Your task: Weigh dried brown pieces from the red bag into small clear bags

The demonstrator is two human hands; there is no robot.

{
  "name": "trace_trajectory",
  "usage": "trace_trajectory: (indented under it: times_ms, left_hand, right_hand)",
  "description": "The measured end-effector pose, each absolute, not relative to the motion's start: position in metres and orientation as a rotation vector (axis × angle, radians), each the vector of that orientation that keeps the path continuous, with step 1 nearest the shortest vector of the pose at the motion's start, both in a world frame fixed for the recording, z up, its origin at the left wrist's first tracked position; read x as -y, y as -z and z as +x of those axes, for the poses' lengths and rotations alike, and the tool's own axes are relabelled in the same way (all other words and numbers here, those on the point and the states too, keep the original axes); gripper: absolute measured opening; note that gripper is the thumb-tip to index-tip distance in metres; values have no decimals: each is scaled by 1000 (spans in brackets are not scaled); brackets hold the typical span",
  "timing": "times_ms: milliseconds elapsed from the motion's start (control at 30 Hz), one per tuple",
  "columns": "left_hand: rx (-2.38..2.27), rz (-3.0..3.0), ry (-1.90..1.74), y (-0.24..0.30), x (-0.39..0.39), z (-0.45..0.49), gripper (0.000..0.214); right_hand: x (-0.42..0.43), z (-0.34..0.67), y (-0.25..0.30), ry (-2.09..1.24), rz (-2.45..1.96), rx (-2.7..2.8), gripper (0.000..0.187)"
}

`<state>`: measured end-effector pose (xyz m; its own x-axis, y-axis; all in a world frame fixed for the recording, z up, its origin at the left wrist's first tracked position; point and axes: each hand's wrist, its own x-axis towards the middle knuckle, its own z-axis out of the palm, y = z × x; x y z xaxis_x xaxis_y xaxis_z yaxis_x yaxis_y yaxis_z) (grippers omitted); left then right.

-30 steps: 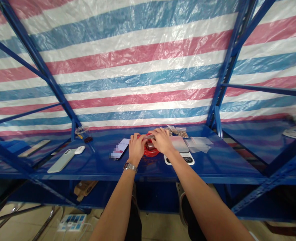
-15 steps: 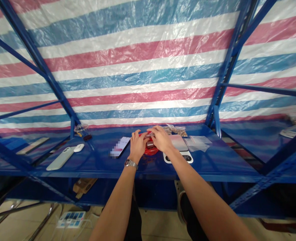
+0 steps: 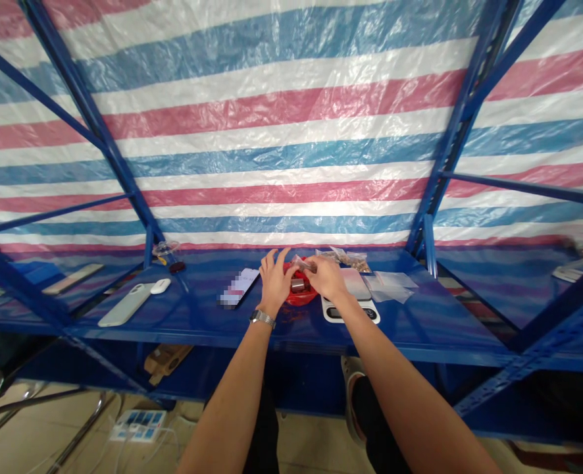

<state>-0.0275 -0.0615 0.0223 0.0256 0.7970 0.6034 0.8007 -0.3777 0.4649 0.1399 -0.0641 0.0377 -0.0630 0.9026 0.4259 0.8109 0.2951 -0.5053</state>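
Note:
Above a red plastic bag (image 3: 301, 298) on the blue shelf, my right hand (image 3: 327, 278) pinches a small clear plastic bag (image 3: 299, 263) with something brownish inside. My left hand (image 3: 274, 282), with a metal watch (image 3: 262, 318) on its wrist, is beside it, fingers spread and apart. Its thumb is close to the small bag; I cannot tell if they touch. A brown cylindrical piece (image 3: 297, 286) lies in the red bag between my hands. Just right of my right hand is a white digital scale (image 3: 335, 316), partly covered by my wrist.
Several filled clear bags (image 3: 358, 261) lie behind the scale, and flat clear bags (image 3: 393, 286) to its right. A phone (image 3: 239, 288) is left of my hands. Farther left are a pale phone case (image 3: 126, 306), a white mouse-like item (image 3: 160, 286) and a clear cup (image 3: 167, 251). Blue posts (image 3: 449, 131) flank the shelf.
My left fingers have spread and lifted away from the small bag, which my right hand now holds tilted. The whole view has shifted slightly.

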Motion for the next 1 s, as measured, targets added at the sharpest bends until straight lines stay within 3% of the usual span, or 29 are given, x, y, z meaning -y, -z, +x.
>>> trace_trajectory:
  times_ms: [233,500,733,867,1000]
  left_hand:
    - [1906,-2203,1504,-26,66,-15,19]
    - [1543,-2308,2264,-15,51,-9,7]
    - [1461,-2390,2354,-10,47,-12,5]
    - [1421,-2490,2308,-11,48,-15,6]
    - [1396,-2508,2273,-11,50,-17,7]
  right_hand:
    - [61,133,-35,-405,-1474,1725,18]
    - [72,135,-46,-297,-1378,1888,17]
    - [71,152,-47,-311,-1330,1829,17]
    - [67,148,-45,-335,-1392,1692,28]
    - [63,141,-41,-398,-1300,1707,21]
